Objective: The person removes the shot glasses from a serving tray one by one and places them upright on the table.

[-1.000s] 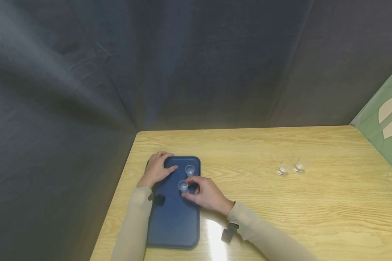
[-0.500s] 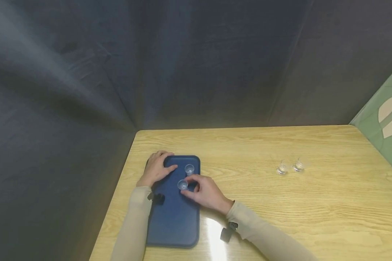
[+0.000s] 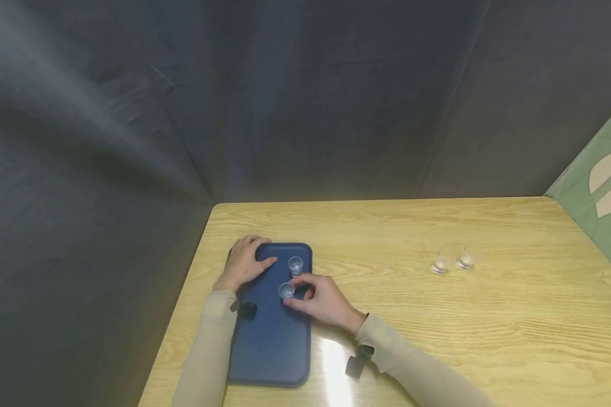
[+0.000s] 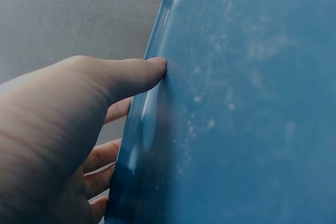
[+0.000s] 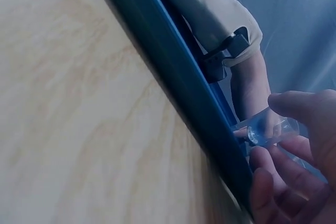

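Observation:
A blue tray (image 3: 270,350) lies lengthwise on the wooden table. My left hand (image 3: 243,263) grips its far left edge; in the left wrist view the thumb (image 4: 139,74) lies over the rim while the other fingers are outside it. With thumb and fingers, my right hand (image 3: 326,302) holds a small clear shot glass (image 3: 286,291) upright over the tray. In the right wrist view this shot glass (image 5: 268,129) sits between thumb and fingers, close to the tray surface; whether it touches cannot be told. Just behind it, a second shot glass (image 3: 295,265) stands on the tray.
Two more clear shot glasses, a left one (image 3: 440,263) and a right one (image 3: 466,259), stand on the table (image 3: 387,237) to the right. Dark curtains (image 3: 336,102) border the table behind and at left. A green patterned cloth (image 3: 606,186) hangs at far right.
Hardly anything differs. My right hand and the shot glass in it have shifted only very slightly; the left hand stays on the tray edge.

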{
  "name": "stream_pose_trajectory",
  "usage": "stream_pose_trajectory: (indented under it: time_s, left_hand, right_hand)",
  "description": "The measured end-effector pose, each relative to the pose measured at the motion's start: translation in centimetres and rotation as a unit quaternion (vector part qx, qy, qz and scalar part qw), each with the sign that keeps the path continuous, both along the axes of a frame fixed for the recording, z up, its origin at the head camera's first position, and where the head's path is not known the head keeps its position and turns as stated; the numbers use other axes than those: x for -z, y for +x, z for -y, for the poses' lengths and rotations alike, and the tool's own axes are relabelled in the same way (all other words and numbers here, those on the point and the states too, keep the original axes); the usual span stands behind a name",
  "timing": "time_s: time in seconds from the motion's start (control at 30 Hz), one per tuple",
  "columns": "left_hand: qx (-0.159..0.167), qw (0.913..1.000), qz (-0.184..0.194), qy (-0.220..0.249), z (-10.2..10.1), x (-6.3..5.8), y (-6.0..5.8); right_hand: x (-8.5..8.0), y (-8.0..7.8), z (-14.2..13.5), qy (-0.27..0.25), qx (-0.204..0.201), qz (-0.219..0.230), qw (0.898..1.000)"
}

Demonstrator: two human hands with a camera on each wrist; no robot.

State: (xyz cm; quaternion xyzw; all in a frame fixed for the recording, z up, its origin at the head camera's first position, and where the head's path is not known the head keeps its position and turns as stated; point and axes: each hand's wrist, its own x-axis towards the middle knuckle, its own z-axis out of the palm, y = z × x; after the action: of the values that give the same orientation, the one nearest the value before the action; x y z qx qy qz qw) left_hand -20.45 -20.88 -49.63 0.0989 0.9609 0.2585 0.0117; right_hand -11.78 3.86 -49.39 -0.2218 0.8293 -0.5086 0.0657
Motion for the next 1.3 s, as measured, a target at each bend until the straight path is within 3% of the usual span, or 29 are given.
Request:
stream_pose_trajectory:
  time_s: [0.63, 0.97, 1.3]
  left_hand:
    - [-0.005, 0.9999, 0.009, 0.001, -0.1, 0.0, 0.0]
    - [-0.005, 1.0000, 0.007, 0.003, -0.1, 0.0, 0.0]
    - [0.000, 1.0000, 0.005, 0.005, 0.1, 0.2, -0.1]
  right_hand:
    - [-0.6, 0.8, -2.4, -0.081, 0.031, 0.131, 0.988]
    - [-0.5, 1.0, -4.4, -0.082, 0.033, 0.131, 0.987]
    - [-0.5, 1.1, -6.4, -0.077, 0.066, 0.126, 0.987]
